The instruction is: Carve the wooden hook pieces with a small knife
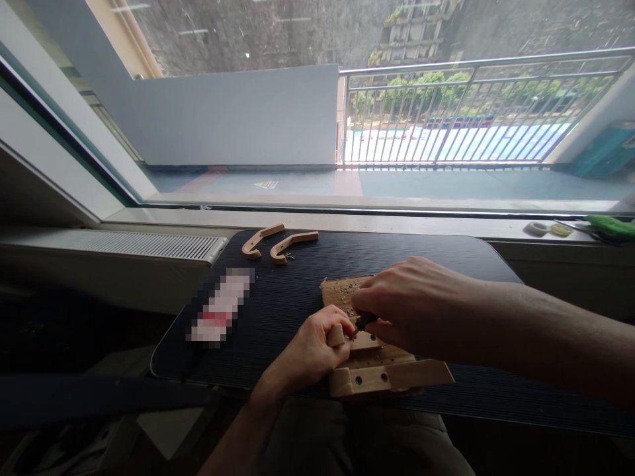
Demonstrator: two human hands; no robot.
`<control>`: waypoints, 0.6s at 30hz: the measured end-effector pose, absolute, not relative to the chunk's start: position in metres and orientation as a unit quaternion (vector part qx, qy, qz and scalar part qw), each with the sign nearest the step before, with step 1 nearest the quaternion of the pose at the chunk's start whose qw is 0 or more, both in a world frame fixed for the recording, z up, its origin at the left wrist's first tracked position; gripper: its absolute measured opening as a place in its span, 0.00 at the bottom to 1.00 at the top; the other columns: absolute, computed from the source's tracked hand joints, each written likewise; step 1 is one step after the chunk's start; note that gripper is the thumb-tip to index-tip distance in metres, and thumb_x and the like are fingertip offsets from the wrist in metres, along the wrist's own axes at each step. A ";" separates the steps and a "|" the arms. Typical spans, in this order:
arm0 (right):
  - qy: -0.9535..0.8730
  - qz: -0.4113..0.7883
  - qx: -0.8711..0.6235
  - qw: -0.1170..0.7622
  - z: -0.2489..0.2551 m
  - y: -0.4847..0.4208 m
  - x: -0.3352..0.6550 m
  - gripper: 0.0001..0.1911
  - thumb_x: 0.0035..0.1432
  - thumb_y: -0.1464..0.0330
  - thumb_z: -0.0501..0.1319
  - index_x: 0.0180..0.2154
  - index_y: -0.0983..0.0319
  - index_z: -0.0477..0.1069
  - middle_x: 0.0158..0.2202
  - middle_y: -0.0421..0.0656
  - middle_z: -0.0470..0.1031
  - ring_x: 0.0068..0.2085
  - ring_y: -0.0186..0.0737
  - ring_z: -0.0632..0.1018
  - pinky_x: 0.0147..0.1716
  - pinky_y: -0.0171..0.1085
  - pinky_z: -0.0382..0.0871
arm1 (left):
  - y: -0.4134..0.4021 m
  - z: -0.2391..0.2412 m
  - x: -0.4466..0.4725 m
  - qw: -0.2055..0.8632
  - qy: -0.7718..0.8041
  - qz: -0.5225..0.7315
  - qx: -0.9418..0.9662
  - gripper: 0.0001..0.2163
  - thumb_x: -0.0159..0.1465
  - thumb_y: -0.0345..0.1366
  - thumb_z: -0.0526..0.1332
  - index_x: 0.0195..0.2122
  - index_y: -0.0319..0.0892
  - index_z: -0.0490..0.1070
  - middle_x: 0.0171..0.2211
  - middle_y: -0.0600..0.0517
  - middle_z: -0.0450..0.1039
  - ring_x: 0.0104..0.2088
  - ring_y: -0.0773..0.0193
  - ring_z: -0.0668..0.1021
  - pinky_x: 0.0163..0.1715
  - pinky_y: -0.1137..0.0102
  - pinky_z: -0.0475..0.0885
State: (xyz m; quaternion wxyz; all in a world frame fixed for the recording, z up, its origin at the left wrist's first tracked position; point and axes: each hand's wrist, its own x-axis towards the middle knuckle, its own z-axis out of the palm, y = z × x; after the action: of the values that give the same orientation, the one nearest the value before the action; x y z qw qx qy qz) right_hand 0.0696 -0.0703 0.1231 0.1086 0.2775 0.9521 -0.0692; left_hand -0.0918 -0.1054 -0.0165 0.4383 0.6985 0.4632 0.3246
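A wooden board point(338, 291) with drilled holes and wood shavings lies on a dark ribbed tabletop point(278, 297). A wooden bar point(391, 379) with two holes sits across its near end. My left hand point(310, 354) is closed round a small wooden piece point(336, 335) held upright on the board. My right hand point(421, 307) is closed on a dark-handled tool point(364, 322) whose tip meets that piece. Two curved wooden hooks point(278, 242) lie at the table's far edge, apart from both hands.
A blurred white and red object point(221, 305) lies on the table's left side. A radiator grille point(149, 244) runs along the left. On the window sill at far right lie tape rolls point(548, 229) and a green object point(612, 228). A large window is ahead.
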 end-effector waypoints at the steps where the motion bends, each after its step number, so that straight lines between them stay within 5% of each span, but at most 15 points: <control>1: 0.952 -0.069 0.277 0.113 0.123 -0.070 0.070 0.03 0.48 0.75 0.59 0.27 0.62 0.66 0.24 0.39 0.70 0.23 0.34 0.69 0.20 0.35 0.47 | -0.105 -0.016 -0.091 0.439 0.465 0.324 0.697 0.05 0.53 0.25 0.57 0.28 0.40 0.69 0.32 0.54 0.69 0.32 0.69 0.71 0.34 0.75 0.65; 18: 0.949 -0.017 0.270 0.164 0.119 -0.068 0.065 0.03 0.50 0.71 0.60 0.31 0.60 0.70 0.25 0.37 0.71 0.23 0.35 0.70 0.19 0.34 0.48 | -0.107 -0.018 -0.082 0.458 0.495 0.319 0.665 0.04 0.52 0.28 0.59 0.23 0.40 0.64 0.19 0.60 0.57 0.22 0.73 0.62 0.26 0.77 0.61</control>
State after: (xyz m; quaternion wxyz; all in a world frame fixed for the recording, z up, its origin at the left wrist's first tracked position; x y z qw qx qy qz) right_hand 0.0652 -0.0681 0.1194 0.1644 0.2696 0.9487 -0.0174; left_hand -0.0819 -0.1070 -0.0183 0.4583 0.6655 0.4954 0.3189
